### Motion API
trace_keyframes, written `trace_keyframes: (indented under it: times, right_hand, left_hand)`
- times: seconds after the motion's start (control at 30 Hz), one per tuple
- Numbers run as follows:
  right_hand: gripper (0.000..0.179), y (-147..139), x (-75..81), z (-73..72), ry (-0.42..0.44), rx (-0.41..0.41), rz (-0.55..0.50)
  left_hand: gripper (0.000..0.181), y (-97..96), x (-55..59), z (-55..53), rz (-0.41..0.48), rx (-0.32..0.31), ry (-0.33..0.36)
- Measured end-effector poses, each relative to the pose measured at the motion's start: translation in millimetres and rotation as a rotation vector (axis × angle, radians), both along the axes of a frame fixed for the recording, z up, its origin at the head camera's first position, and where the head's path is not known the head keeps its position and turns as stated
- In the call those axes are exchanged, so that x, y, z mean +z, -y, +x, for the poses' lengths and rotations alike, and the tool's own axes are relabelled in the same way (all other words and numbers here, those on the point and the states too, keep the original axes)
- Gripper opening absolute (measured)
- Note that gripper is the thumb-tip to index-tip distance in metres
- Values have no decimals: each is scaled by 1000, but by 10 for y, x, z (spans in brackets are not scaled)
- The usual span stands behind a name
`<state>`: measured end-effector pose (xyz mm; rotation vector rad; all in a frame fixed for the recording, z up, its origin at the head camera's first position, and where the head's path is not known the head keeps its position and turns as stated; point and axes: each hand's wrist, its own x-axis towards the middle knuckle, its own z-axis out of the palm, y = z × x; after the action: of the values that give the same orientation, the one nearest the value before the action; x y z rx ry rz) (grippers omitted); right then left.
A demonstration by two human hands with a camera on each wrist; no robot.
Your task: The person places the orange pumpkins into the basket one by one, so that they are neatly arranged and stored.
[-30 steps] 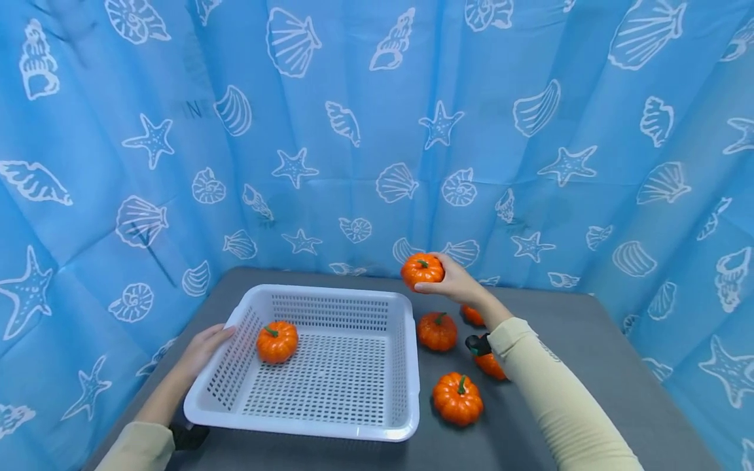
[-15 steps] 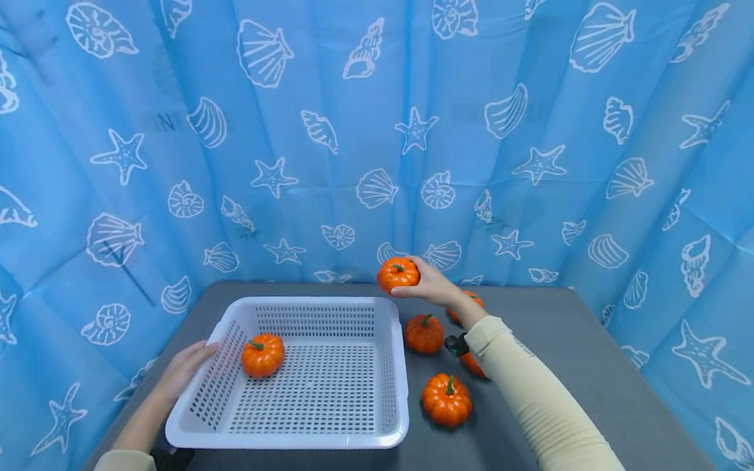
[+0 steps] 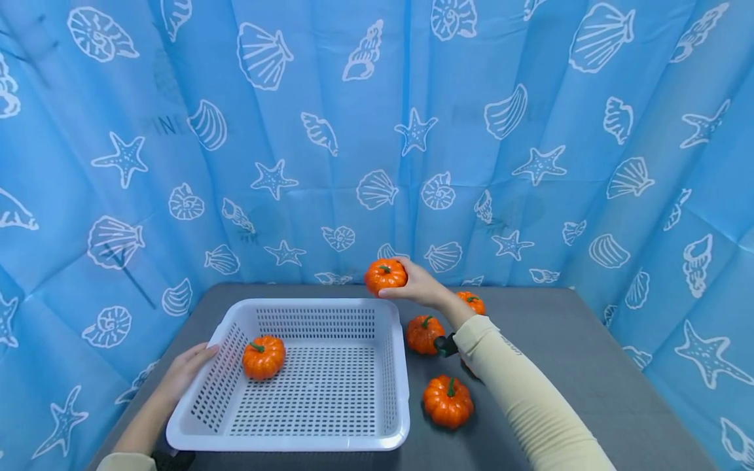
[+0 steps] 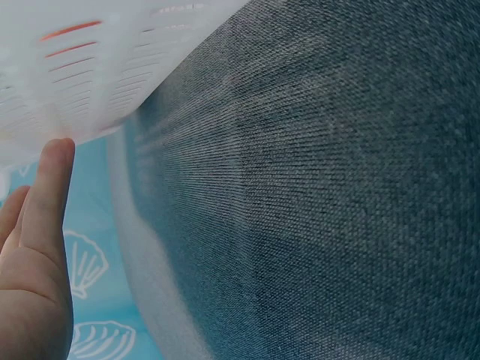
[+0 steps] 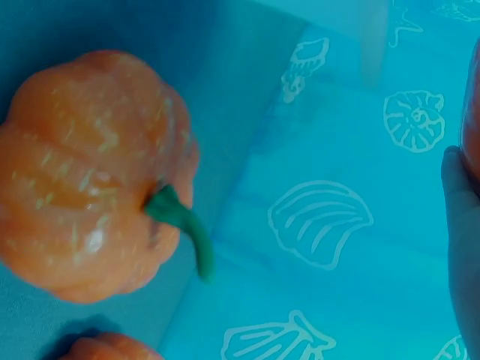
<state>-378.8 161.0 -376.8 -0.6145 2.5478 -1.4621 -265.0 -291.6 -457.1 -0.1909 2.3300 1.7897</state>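
My right hand (image 3: 421,286) grips a small orange pumpkin (image 3: 385,277) with a green stem, held above the table behind the basket's back right corner. A sliver of that pumpkin (image 5: 472,124) shows at the right edge of the right wrist view. The white plastic basket (image 3: 288,443) has slotted walls, and one pumpkin (image 3: 263,358) sits in its left part. Against the basket's left outer side rests my left hand (image 3: 187,374); in the left wrist view its visible fingers (image 4: 48,187) are straight and touch the wall.
Right of the basket, several pumpkins stand on the grey table (image 3: 565,353): one in front (image 3: 448,402), one in the middle (image 3: 423,334), one farther back (image 3: 471,301). My right sleeve mostly covers another. A blue shell-patterned curtain (image 3: 330,157) hangs behind the table and along its sides.
My right hand has carried its pumpkin leftward, toward the basket's back right corner. The head view has shifted slightly. My left hand stays at the basket's side.
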Motion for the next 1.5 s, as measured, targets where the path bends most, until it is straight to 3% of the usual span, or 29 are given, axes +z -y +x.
trace_keyframes:
  times: [0.5, 0.73, 1.1, 1.5]
  right_hand:
    - [75, 356, 47, 40, -4, 52, -7]
    - [72, 492, -6, 30, -5, 100, -21]
    - [78, 565, -62, 86, 15, 102, 39]
    - [77, 603, 75, 61, 2, 109, 19]
  left_hand:
    - [65, 14, -20, 35, 19, 13, 0]
    - [64, -2, -23, 19, 24, 15, -1]
    - [64, -47, -33, 8, 12, 11, -9]
    - [65, -12, -6, -3, 14, 15, -6]
